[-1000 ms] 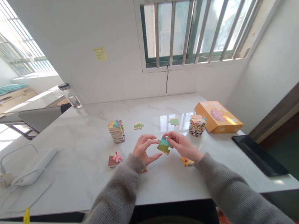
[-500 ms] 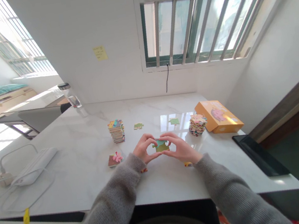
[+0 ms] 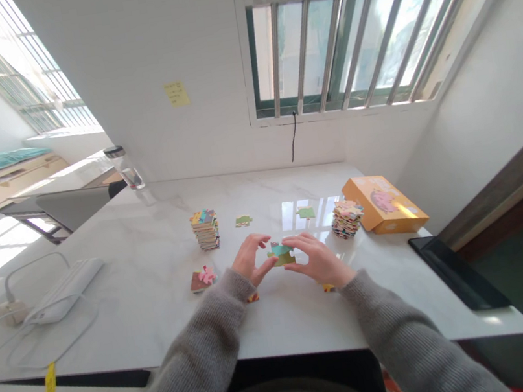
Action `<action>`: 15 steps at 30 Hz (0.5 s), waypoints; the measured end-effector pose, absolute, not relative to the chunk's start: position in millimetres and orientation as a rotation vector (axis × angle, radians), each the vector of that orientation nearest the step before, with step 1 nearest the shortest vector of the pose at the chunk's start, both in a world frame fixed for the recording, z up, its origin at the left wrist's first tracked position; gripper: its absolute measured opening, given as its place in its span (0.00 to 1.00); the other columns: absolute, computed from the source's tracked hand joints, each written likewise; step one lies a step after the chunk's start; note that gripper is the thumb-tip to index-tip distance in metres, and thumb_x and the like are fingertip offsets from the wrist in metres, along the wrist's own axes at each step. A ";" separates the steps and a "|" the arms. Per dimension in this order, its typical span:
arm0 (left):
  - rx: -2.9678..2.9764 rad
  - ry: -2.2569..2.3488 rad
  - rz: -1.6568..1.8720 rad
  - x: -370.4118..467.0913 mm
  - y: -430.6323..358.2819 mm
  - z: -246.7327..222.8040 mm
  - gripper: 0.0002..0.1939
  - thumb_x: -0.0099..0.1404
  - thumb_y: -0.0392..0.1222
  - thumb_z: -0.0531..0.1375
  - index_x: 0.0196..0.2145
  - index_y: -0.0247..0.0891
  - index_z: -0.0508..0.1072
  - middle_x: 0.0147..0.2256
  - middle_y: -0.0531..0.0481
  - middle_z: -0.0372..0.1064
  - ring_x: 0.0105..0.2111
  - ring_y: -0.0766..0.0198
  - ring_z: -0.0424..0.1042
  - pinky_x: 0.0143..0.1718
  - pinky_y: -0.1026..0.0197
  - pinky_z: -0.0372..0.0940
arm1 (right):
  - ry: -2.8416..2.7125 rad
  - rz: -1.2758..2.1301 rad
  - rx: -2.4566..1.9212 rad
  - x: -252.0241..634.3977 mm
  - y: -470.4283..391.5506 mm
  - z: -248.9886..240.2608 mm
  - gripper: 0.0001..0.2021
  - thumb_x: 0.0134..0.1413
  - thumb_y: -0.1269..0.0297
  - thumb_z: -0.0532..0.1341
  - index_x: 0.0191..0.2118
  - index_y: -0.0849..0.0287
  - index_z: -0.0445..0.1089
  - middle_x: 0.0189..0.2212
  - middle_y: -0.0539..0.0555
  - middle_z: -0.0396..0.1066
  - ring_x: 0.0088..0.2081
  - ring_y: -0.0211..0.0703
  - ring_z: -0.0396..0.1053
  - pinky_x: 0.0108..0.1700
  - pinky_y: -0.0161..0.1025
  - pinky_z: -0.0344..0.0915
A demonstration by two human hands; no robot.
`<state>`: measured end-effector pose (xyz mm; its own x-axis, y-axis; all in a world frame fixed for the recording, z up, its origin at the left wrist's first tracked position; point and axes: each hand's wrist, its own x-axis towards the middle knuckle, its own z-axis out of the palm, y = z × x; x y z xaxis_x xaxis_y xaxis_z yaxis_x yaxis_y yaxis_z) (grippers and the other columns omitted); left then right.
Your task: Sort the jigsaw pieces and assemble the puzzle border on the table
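Note:
A green and blue puzzle piece (image 3: 282,254) is between my hands above the white table (image 3: 301,327). My right hand (image 3: 319,259) has thumb and fingers closed on its right side. My left hand (image 3: 254,260) is at its left, fingers apart, the thumb tip near or touching the piece's lower left edge. Two green pieces, one at the left (image 3: 244,221) and one at the right (image 3: 306,213), lie farther back. Bits of coloured pieces show beside my left wrist (image 3: 253,297) and right wrist (image 3: 328,287), partly covered by my arms.
Stacks of pieces stand at the left (image 3: 206,230) and right (image 3: 346,219), with a small pile (image 3: 203,279) nearer me. An orange box (image 3: 384,204) and black tray (image 3: 457,271) are at the right; a bottle (image 3: 126,168) and power strip (image 3: 66,290) are at the left.
My left hand's fingers have opened and come off the piece's upper left side. My right hand stays on the piece.

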<state>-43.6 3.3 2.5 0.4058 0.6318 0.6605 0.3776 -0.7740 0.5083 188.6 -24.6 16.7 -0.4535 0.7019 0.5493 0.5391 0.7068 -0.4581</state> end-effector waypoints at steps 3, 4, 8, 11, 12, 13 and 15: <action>2.364 0.987 1.372 -48.7 -7.4 11.2 0.13 0.69 0.43 0.56 0.50 0.37 0.68 0.43 0.43 0.67 0.40 0.58 0.69 0.45 0.52 0.68 | -2.209 0.275 -0.943 186.4 -25.1 14.7 0.21 0.55 0.60 0.69 0.54 0.55 0.70 0.50 0.58 0.74 0.49 0.51 0.69 0.53 0.52 0.69; 2.361 1.028 1.380 -51.7 -12.8 14.5 0.11 0.70 0.41 0.55 0.48 0.37 0.69 0.42 0.43 0.68 0.40 0.59 0.69 0.45 0.53 0.68 | -2.232 0.277 -0.944 185.3 -25.7 14.0 0.20 0.55 0.60 0.69 0.53 0.55 0.71 0.50 0.58 0.74 0.48 0.51 0.69 0.53 0.52 0.69; 2.381 1.144 1.341 -69.8 -38.0 18.4 0.11 0.71 0.37 0.52 0.47 0.38 0.71 0.39 0.45 0.70 0.38 0.60 0.70 0.44 0.55 0.69 | -2.360 0.298 -0.928 177.5 -32.2 12.8 0.17 0.57 0.58 0.67 0.51 0.55 0.73 0.49 0.59 0.74 0.48 0.49 0.69 0.53 0.50 0.69; 2.373 1.213 1.282 -86.6 -56.5 7.4 0.15 0.71 0.36 0.51 0.54 0.37 0.67 0.36 0.47 0.71 0.34 0.62 0.71 0.40 0.57 0.70 | -2.438 0.313 -0.919 168.4 -39.4 12.5 0.15 0.58 0.57 0.66 0.50 0.54 0.74 0.49 0.58 0.73 0.48 0.49 0.68 0.52 0.48 0.68; 2.379 1.234 1.262 -91.6 -62.2 2.1 0.16 0.71 0.36 0.50 0.55 0.37 0.66 0.36 0.47 0.72 0.34 0.62 0.72 0.40 0.58 0.70 | -2.457 0.317 -0.915 165.2 -41.6 12.0 0.14 0.59 0.57 0.66 0.50 0.53 0.74 0.48 0.58 0.73 0.47 0.48 0.68 0.52 0.47 0.68; 2.400 1.247 1.238 -95.8 -67.4 -3.5 0.16 0.71 0.36 0.50 0.55 0.37 0.66 0.36 0.47 0.72 0.35 0.61 0.72 0.41 0.57 0.70 | -2.475 0.320 -0.907 162.2 -43.6 11.3 0.14 0.59 0.57 0.66 0.50 0.52 0.74 0.48 0.57 0.73 0.47 0.48 0.68 0.52 0.46 0.68; 2.485 1.243 1.166 -101.3 -76.5 -13.3 0.15 0.71 0.35 0.50 0.51 0.37 0.69 0.39 0.44 0.72 0.39 0.59 0.72 0.44 0.55 0.70 | -2.507 0.311 -0.892 157.0 -46.6 9.4 0.14 0.60 0.57 0.65 0.50 0.51 0.74 0.48 0.57 0.73 0.46 0.47 0.67 0.52 0.46 0.67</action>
